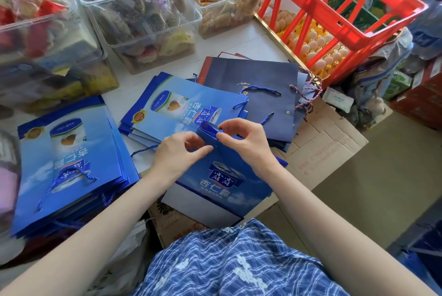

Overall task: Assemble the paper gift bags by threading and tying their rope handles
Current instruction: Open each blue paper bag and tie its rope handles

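Note:
A flat blue paper gift bag (222, 176) lies in front of me, its top edge pointing away from me. My right hand (246, 140) pinches a blue rope end (220, 132) at the bag's folded top flap. My left hand (181, 149) presses on the bag's top edge just left of it, thumb and fingers closed on the paper. A loose blue rope (143, 148) trails out to the left from under my left hand.
A stack of blue bags with rope handles (69, 166) lies at left, another blue stack (181, 104) ahead, dark navy bags (253, 94) behind it. Clear snack bins (143, 8) stand at the back, a red crate (334, 8) over eggs at right, flattened cardboard (325, 147) beneath.

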Demonstrator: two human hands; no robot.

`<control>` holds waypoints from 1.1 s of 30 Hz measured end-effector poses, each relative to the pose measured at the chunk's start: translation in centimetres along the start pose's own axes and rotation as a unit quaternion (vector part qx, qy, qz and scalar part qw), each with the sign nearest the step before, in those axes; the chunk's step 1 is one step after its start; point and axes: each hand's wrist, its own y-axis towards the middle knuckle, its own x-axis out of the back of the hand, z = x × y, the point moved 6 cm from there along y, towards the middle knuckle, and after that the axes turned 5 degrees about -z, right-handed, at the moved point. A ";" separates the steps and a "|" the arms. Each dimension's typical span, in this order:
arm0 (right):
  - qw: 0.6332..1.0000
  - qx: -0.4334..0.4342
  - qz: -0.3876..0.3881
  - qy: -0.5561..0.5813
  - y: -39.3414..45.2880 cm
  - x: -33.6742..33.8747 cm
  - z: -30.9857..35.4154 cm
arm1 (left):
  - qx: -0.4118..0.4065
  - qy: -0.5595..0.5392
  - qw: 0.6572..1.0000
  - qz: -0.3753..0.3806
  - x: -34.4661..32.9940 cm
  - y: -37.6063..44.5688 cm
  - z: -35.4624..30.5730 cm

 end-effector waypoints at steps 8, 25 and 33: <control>0.996 -0.046 0.000 0.080 0.0 1.1 -0.7 | 0.047 -0.037 0.998 0.010 -3.5 0.3 -1.0; 0.953 -0.006 0.107 -0.282 0.0 2.7 -3.3 | 0.087 -0.200 0.953 0.212 -3.0 -0.2 1.5; 0.930 0.100 0.072 -0.347 -0.3 3.0 -1.6 | 0.085 -0.161 0.945 0.271 -0.8 0.8 1.5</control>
